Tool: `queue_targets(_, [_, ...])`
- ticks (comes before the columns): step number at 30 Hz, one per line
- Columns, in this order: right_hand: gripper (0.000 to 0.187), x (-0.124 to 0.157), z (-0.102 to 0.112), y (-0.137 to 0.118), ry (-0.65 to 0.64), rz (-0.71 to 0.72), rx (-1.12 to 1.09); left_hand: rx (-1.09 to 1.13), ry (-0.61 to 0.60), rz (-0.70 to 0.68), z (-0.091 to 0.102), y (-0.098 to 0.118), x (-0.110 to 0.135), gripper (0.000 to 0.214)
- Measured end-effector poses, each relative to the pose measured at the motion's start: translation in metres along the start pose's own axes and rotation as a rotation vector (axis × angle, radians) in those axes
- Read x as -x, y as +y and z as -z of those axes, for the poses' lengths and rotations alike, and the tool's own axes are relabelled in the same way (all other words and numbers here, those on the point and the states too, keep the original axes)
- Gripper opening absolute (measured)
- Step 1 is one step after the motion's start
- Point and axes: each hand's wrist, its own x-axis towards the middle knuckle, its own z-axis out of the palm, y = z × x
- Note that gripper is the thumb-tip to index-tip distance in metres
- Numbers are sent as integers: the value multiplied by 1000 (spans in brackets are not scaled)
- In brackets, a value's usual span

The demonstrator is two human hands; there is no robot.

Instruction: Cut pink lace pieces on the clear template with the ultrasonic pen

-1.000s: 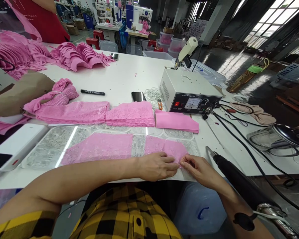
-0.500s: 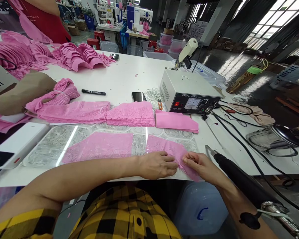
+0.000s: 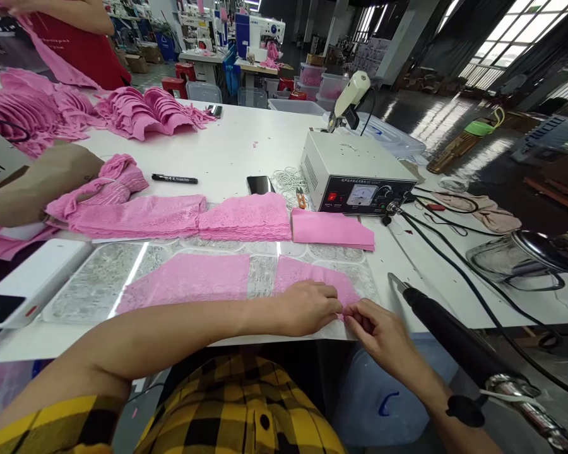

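A pink lace fabric piece (image 3: 307,272) lies flat on the marble-patterned mat, its lower right end under my hands. My left hand (image 3: 311,308) rests on that end with its fingers curled in and closed at the fabric's edge. Right beside it, my right hand (image 3: 377,326) pinches the same edge between thumb and fingers, close to the table's front edge. The left fingertips nearly meet the right ones. To the left, a second pink lace piece (image 3: 194,276) is spread on the mat (image 3: 261,277), with a gap between the two.
Behind the mat are stacked pink lace pieces (image 3: 246,217) and a smooth pink stack (image 3: 331,228). A control box (image 3: 364,176), orange-handled snips (image 3: 301,198), a phone (image 3: 261,185) and a marker (image 3: 174,179) lie farther back. A black handheld tool (image 3: 445,328) with cables stands at right. Another person (image 3: 80,47) is at far left.
My left fingers, flatter before, have curled in at the fabric's edge. The fabric end that trailed to the right beneath my right hand is now gathered at my fingertips.
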Motion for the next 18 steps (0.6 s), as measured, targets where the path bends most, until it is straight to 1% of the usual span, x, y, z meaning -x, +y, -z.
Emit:
queue_targets(4, [23,-1,0,0,19,13,6,-7,-12,52,-1,5,-11,17])
queue_targets(8, [29,-1,-2,1,40,20,5,17,-30,81,-4,7,-16,18])
queue_targets(13, [22,-1,-3,0,48,16,3,70,-39,128,-4,4,-19,18])
queue_targets(18, [22,-1,-4,-3,84,-4,-28,181,-16,158,-1,-3,-19,13])
